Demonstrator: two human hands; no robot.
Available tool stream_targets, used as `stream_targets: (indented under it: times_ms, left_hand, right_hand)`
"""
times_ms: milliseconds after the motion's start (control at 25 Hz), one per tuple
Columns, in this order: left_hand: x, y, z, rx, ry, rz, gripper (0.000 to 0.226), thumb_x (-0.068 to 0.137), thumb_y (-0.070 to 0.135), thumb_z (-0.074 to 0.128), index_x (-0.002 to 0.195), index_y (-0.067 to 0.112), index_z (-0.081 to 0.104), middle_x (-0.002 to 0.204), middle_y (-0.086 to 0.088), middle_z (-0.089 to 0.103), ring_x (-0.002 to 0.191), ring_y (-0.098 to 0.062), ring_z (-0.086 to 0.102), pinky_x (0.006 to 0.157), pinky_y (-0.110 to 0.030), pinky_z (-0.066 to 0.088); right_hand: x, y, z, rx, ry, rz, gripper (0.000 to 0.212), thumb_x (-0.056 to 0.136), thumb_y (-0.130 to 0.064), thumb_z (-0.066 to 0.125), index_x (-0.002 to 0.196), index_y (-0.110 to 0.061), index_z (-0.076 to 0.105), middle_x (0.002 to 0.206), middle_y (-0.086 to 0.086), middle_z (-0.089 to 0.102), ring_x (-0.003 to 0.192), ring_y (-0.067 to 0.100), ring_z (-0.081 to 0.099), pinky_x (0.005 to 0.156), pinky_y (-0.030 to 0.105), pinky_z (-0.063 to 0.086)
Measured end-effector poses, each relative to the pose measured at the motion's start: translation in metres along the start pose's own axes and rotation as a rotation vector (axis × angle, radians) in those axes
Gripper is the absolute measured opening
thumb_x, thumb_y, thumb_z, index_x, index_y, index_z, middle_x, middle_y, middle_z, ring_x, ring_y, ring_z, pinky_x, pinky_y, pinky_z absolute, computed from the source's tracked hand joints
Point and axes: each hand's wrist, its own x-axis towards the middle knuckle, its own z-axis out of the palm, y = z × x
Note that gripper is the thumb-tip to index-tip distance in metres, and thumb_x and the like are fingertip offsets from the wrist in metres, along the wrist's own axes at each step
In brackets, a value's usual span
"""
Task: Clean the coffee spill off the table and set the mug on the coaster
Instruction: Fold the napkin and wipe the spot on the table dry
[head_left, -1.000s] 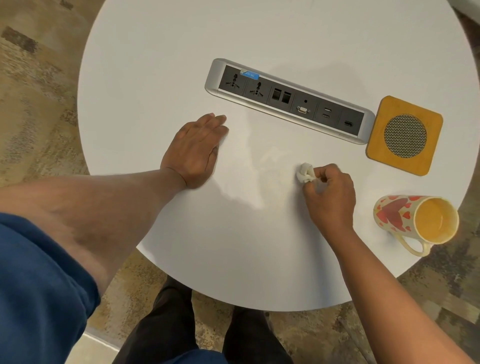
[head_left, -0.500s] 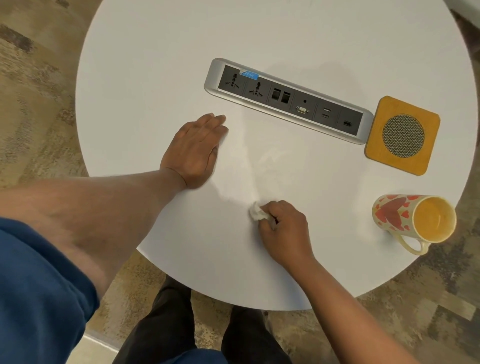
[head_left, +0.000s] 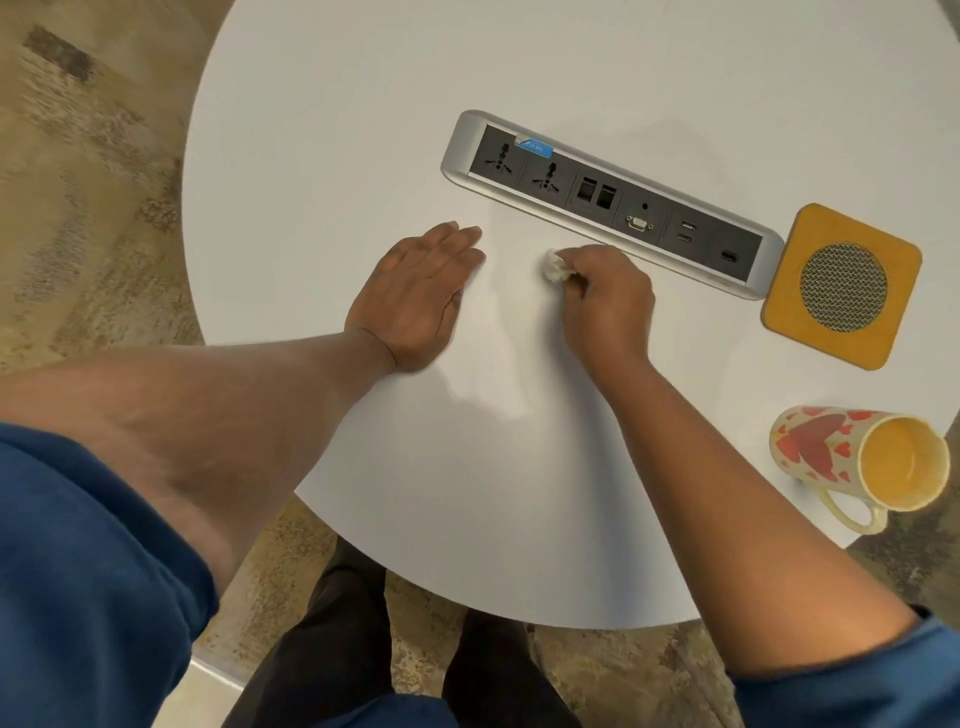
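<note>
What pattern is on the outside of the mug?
Red hearts on a cream ceramic mug lying on its side; head view.

Round tabletop (head_left: 322, 156): plain white. Crumpled tissue wad (head_left: 554, 266): white. Square coaster (head_left: 841, 286): mustard yellow, grey woven-mesh disc at centre. Ceramic mug (head_left: 852, 462): cream, red hearts outside, yellow inside. Socket strip (head_left: 613, 202): silver casing, black face, blue label. Sleeves: blue. Carpet: mottled tan-brown.
</note>
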Motion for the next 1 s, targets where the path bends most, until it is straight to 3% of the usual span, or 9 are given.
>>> stream_targets:
  times_ms: [120,240,360,560,640,720,840,920,1000]
  left_hand:
    - [0.0,0.001,-0.001,-0.008,0.0,0.007,0.05,0.095,0.009,0.044,0.145,0.01,0.05,0.162,-0.008,0.041,0.151,-0.032,0.034,0.12,-0.044,0.027]
    - [-0.001,0.001,-0.003,-0.022,-0.016,-0.005,0.052,0.094,0.009,0.042,0.146,0.008,0.051,0.163,-0.009,0.04,0.152,-0.033,0.034,0.122,-0.046,0.026]
    - [0.0,0.002,-0.002,-0.024,-0.012,-0.005,0.053,0.095,0.01,0.039,0.146,0.008,0.052,0.162,-0.01,0.042,0.152,-0.034,0.035,0.121,-0.046,0.026]
    - [0.0,0.001,0.0,-0.033,0.013,0.0,0.052,0.094,0.004,0.044,0.145,0.008,0.053,0.16,-0.01,0.044,0.15,-0.034,0.037,0.12,-0.045,0.027]
    - [0.0,0.001,0.001,-0.028,0.007,-0.006,0.052,0.094,0.004,0.044,0.145,0.01,0.053,0.161,-0.009,0.043,0.151,-0.033,0.036,0.12,-0.044,0.026]
    - [0.0,0.0,0.001,-0.028,0.006,-0.008,0.053,0.094,0.004,0.044,0.146,0.01,0.052,0.162,-0.008,0.042,0.151,-0.033,0.035,0.121,-0.044,0.025]
    - [-0.001,0.001,0.002,-0.033,0.014,-0.008,0.053,0.093,0.004,0.044,0.145,0.01,0.052,0.161,-0.008,0.043,0.151,-0.033,0.036,0.121,-0.044,0.025]
    - [-0.001,0.002,0.001,-0.031,0.023,-0.006,0.053,0.093,0.004,0.044,0.145,0.009,0.053,0.161,-0.009,0.044,0.15,-0.034,0.036,0.121,-0.044,0.025]
    - [-0.001,0.001,0.001,-0.03,0.026,-0.005,0.053,0.092,0.004,0.044,0.145,0.009,0.053,0.161,-0.009,0.044,0.15,-0.034,0.037,0.12,-0.044,0.025]
  right_hand:
    - [-0.01,-0.019,0.016,0.019,-0.091,-0.11,0.03,0.083,-0.001,0.059,0.096,-0.02,0.078,0.104,-0.001,0.075,0.099,0.023,0.068,0.081,0.023,0.044]
    - [-0.05,-0.031,0.025,0.055,-0.233,-0.253,0.035,0.076,0.0,0.052,0.092,-0.016,0.078,0.099,0.005,0.076,0.092,0.032,0.07,0.079,0.036,0.054]
    - [-0.086,-0.029,0.025,0.047,-0.393,-0.361,0.035,0.072,0.008,0.055,0.089,-0.012,0.078,0.094,0.006,0.075,0.086,0.034,0.067,0.075,0.034,0.051]
    - [-0.103,-0.004,-0.008,-0.041,-0.652,-0.362,0.032,0.072,0.004,0.056,0.088,-0.014,0.076,0.094,0.005,0.073,0.088,0.033,0.065,0.075,0.038,0.053]
    - [-0.099,0.014,-0.026,-0.06,-0.711,-0.266,0.037,0.072,0.005,0.057,0.09,-0.022,0.076,0.096,-0.002,0.074,0.089,0.023,0.069,0.075,0.03,0.052]
    - [-0.09,0.029,-0.043,0.122,-0.657,-0.021,0.042,0.078,0.006,0.059,0.093,-0.031,0.073,0.089,-0.011,0.075,0.08,0.009,0.07,0.072,0.02,0.05]
    - [-0.077,0.047,-0.056,0.287,-0.359,0.361,0.04,0.083,-0.01,0.063,0.101,-0.044,0.054,0.078,-0.006,0.07,0.065,0.014,0.062,0.06,0.029,0.049]
    - [-0.074,0.053,-0.054,0.18,-0.207,0.381,0.037,0.081,-0.015,0.064,0.1,-0.043,0.048,0.082,-0.008,0.065,0.07,0.014,0.061,0.059,0.028,0.048]
    - [-0.076,0.051,-0.047,0.058,-0.11,0.261,0.028,0.081,-0.01,0.06,0.096,-0.032,0.053,0.089,-0.009,0.06,0.078,0.015,0.057,0.063,0.027,0.044]
